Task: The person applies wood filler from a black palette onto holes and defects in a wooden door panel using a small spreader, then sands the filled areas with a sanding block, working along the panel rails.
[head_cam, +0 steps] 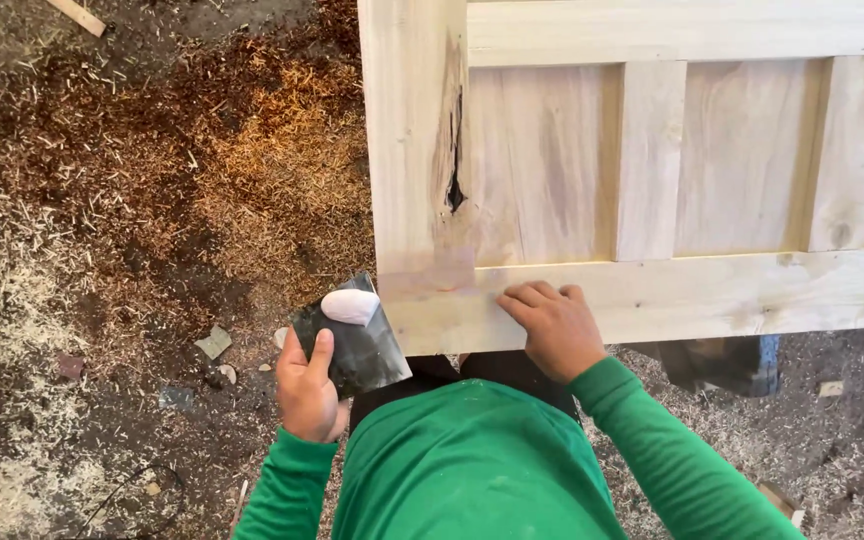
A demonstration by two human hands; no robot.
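My left hand (307,385) holds a dark flat scraper blade (352,340) with a lump of pale filler (350,306) on it, just off the left corner of a pale wooden panelled frame (652,290). My right hand (549,325) rests on the frame's near rail, fingers curled and pressing the wood, holding nothing. A dark crack (454,160) runs down the frame's left upright, with a smeared pinkish patch (432,272) below it at the corner joint. Green sleeves cover both of my arms.
The ground at left is covered in sawdust and wood shavings (152,200), with small wood scraps (214,342) and a thin stick (77,15). A dark support (722,360) stands under the frame at right.
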